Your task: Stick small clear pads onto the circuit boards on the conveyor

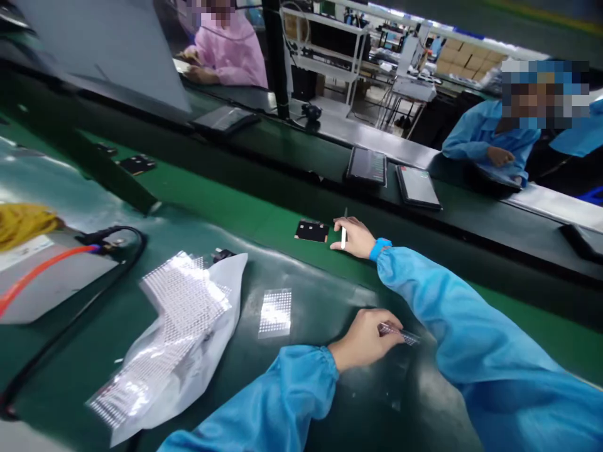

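At center, left hand point(362, 339) pinched a perforated strip point(399, 333) — right hand point(355, 238) curled around a white stick point(343, 237) beside a black square point(311, 231).

green bench mat point(61, 358) (glossy) bearing a dotted plastic sheet point(275, 312)

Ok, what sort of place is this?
Probably an electronics assembly line in a factory: a long green conveyor belt runs through the scene, dark rectangular tablet-like panels lie along the line, and workers wear matching smocks, such as a co-worker's blue smock and another's pink smock.
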A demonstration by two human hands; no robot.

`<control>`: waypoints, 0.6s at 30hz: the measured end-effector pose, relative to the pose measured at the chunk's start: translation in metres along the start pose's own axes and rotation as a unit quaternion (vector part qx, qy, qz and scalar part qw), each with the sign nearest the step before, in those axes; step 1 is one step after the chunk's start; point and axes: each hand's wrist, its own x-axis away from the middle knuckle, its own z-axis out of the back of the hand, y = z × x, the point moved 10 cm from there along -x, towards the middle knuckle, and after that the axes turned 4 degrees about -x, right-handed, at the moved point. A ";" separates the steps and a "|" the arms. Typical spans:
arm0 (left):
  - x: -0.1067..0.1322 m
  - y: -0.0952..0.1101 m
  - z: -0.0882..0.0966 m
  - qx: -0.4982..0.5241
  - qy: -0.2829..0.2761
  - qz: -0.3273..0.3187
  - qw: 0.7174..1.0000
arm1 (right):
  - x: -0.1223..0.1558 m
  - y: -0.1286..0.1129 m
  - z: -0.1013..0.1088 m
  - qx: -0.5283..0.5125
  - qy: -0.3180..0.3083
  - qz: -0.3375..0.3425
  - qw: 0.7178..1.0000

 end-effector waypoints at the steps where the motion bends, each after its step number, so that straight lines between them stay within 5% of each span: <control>1: 0.000 0.001 0.000 0.004 0.000 -0.003 1.000 | -0.010 0.001 -0.011 0.013 -0.013 -0.003 1.000; 4: 0.000 0.003 0.001 0.010 -0.003 -0.015 1.000 | -0.023 0.001 -0.030 0.028 -0.028 -0.007 0.999; 7: -0.002 0.003 0.002 -0.003 -0.003 -0.017 1.000 | -0.009 0.000 -0.021 0.042 -0.033 0.008 0.999; 9: -0.003 0.004 0.003 -0.016 0.002 -0.016 1.000 | 0.015 0.002 0.005 0.043 -0.024 0.015 0.999; 15: -0.007 0.005 0.003 -0.025 0.005 -0.014 1.000 | 0.133 0.026 0.132 0.083 0.025 -0.040 0.995; 18: -0.007 0.005 0.003 -0.028 0.002 -0.013 1.000 | 0.168 0.035 0.156 0.146 -0.016 -0.097 0.984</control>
